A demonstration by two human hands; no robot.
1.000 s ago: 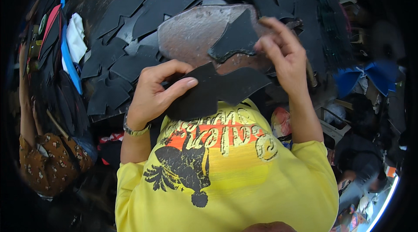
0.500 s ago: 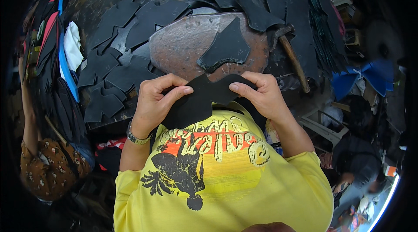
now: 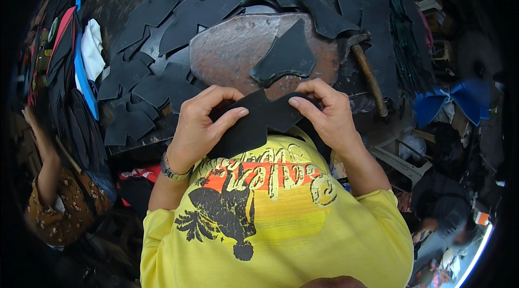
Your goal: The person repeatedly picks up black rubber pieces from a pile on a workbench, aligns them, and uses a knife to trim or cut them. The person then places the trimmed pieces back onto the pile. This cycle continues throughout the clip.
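A black cut-out sheet piece with a notch along its lower edge is stretched between my hands, just in front of my chest. My left hand pinches its left part, thumb on top and fingers curled behind. On the right part, my right hand has the same thumb-and-finger grip. Just beyond them lies a worn reddish-brown slab on the table. A small stack of black cut pieces rests on that slab, apart from my hands.
Loose black cut pieces overlap across the dark table. A wooden-handled hammer lies right of the slab. Black strips are stacked at far right. Strips and a white cloth are at left. Another person's arm shows at far left.
The right part of the held piece now looks more angular, its curved edge turned. My hands have shifted slightly. At far left, the other person's arm has lowered.
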